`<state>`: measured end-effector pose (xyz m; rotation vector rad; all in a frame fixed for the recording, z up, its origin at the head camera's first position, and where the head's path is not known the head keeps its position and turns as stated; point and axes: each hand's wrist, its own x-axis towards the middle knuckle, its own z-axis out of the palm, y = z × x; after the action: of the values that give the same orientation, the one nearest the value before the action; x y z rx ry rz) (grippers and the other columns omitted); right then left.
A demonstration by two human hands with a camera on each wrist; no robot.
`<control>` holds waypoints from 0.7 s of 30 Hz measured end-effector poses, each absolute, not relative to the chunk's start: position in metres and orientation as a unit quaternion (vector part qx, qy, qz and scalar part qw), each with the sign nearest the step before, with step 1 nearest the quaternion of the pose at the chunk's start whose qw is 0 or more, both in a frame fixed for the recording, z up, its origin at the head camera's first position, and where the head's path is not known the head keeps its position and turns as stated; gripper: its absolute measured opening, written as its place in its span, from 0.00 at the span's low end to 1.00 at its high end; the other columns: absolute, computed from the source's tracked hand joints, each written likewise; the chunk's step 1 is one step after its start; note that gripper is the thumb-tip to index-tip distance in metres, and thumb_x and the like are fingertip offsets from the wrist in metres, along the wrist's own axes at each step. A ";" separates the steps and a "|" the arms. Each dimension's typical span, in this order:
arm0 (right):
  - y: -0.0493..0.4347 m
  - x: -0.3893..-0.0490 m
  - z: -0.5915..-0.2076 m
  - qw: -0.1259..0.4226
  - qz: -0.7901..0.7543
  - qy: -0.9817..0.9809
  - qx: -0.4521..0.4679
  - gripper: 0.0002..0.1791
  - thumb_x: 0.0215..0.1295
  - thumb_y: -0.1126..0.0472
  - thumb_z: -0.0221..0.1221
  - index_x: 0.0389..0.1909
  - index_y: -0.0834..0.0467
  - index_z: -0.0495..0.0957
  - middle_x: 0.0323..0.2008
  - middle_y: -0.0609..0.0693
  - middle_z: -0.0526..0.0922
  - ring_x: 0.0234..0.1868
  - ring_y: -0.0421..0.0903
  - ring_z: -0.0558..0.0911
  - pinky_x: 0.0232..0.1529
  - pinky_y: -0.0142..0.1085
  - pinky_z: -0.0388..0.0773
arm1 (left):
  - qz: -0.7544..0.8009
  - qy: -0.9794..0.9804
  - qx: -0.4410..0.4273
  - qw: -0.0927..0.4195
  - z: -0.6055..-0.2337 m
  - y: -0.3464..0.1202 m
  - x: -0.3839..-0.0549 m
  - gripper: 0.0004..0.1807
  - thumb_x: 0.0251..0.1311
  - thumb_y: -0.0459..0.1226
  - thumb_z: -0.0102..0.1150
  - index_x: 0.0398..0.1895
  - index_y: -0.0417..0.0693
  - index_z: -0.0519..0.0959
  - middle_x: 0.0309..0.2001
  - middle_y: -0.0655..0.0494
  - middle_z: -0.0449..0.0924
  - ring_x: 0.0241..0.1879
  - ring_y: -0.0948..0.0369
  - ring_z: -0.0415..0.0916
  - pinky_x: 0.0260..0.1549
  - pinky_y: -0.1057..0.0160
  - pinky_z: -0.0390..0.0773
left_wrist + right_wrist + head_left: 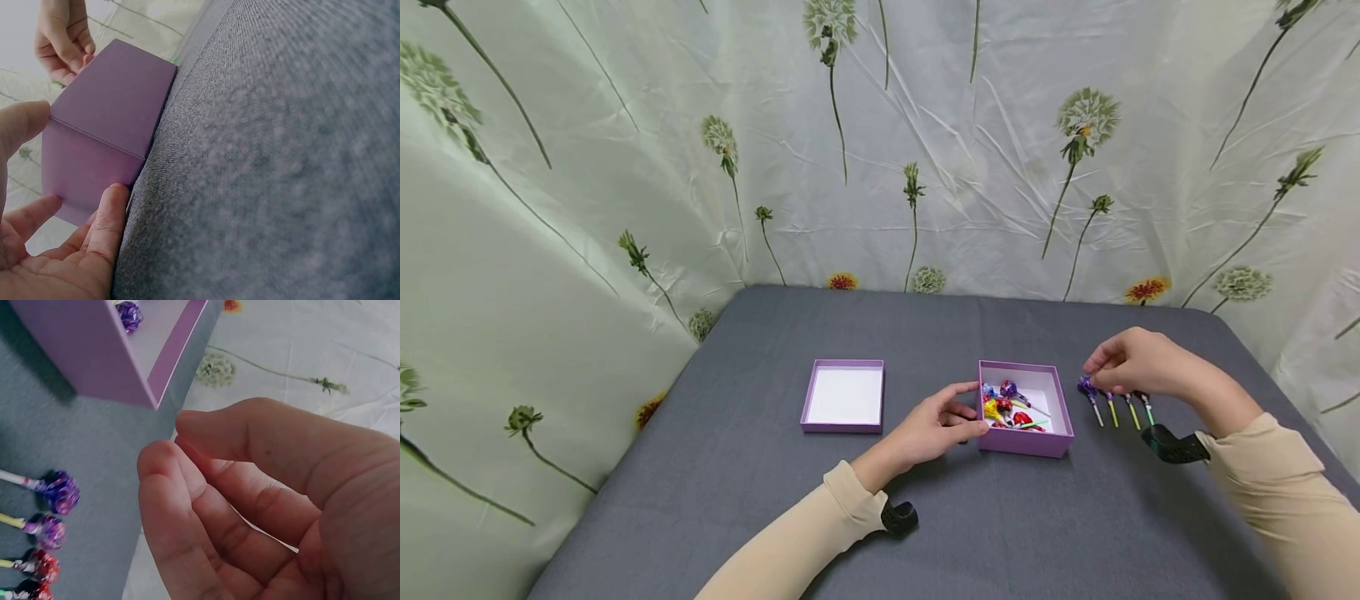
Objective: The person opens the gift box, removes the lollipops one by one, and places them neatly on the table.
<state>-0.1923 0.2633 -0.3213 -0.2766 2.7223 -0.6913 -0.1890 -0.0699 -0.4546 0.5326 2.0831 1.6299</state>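
A purple box (1026,442) with a white inside holds several wrapped lollipops (1003,404) in red, yellow, blue and purple. The left hand (936,425) rests against its left side, thumb by the near corner and fingertips on the wall. To the right of the box, several lollipops lie in a row, heads away from the person; the leftmost is a purple lollipop (61,492), and a red lollipop (45,566) lies further along. Over the heads hovers the right hand (1138,362), fingers loosely bent and nothing between thumb and fingertips in the right wrist view.
A shallow purple lid (842,430), white inside, lies left of the box. Both stand on a grey cloth-covered table (730,467). A pale curtain (880,125) printed with dandelions hangs along the table's back and left side.
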 end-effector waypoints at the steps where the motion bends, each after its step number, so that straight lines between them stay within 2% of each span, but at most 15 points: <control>1: 0.261 -0.193 -0.321 0.159 -0.241 0.952 -0.100 0.12 0.70 0.59 0.68 0.47 0.63 0.88 0.31 0.43 0.88 0.28 0.34 0.79 0.30 0.32 0.75 | 0.590 0.753 0.192 0.220 -0.454 -0.070 -0.189 0.34 0.71 0.46 0.70 0.79 0.66 0.71 0.56 0.55 0.84 0.50 0.64 0.82 0.44 0.62 0.77; 9: 0.242 -0.199 -0.317 0.167 -0.232 0.951 -0.117 0.10 0.66 0.61 0.69 0.45 0.61 0.89 0.30 0.43 0.88 0.28 0.38 0.79 0.28 0.34 0.73 | 0.592 0.751 0.193 0.219 -0.454 -0.070 -0.189 0.34 0.71 0.46 0.70 0.79 0.66 0.71 0.56 0.56 0.84 0.48 0.64 0.83 0.42 0.62 0.76; 21: 0.223 -0.210 -0.318 0.234 -0.260 0.922 -0.164 0.11 0.65 0.64 0.69 0.46 0.62 0.88 0.37 0.46 0.90 0.37 0.41 0.81 0.38 0.33 0.79 | 0.591 0.751 0.197 0.218 -0.455 -0.070 -0.189 0.35 0.71 0.45 0.70 0.79 0.65 0.70 0.56 0.55 0.84 0.49 0.65 0.82 0.42 0.62 0.76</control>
<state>-0.2097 0.2231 -0.3184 -0.4498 2.5329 -0.7135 -0.1891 -0.0698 -0.4554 0.5452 2.0798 1.6365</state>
